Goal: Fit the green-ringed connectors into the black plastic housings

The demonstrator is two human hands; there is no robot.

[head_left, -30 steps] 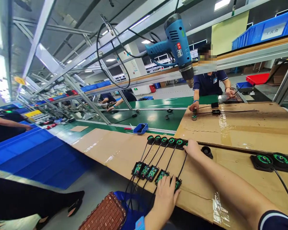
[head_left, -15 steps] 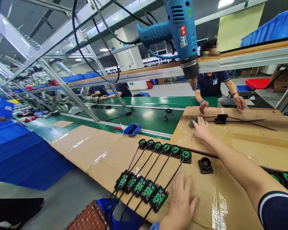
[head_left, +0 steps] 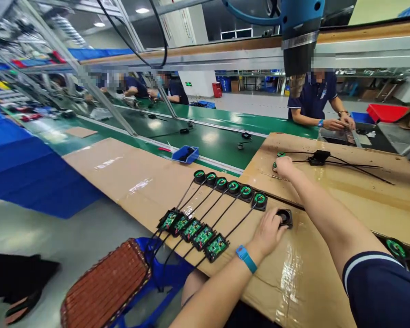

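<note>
My left hand (head_left: 269,231) has its fingers and thumb at the left edge of a black square housing (head_left: 286,218) with a round centre, lying on the cardboard. Farther away, my right hand (head_left: 284,167) pinches a small round green circuit board (head_left: 275,165), mostly covered by the fingers. A second green round piece (head_left: 280,155) shows just behind it. Dark cables lead from there to a black box (head_left: 319,157). To the left of my left hand, a row of round green boards in black housings (head_left: 233,187) is wired to green boards in black cases (head_left: 203,237).
A blue power drill (head_left: 299,41) hangs overhead. A blue tray (head_left: 185,155) stands by the green bench (head_left: 212,139). Across the bench a co-worker (head_left: 323,102) handles something small. A blue stool (head_left: 164,296) and a brown woven seat (head_left: 105,287) are below the cardboard's edge.
My left hand has moved from beside the cased boards to the square housing and closed at its edge. My right fingers have curled around the round board. The camera view has tilted down.
</note>
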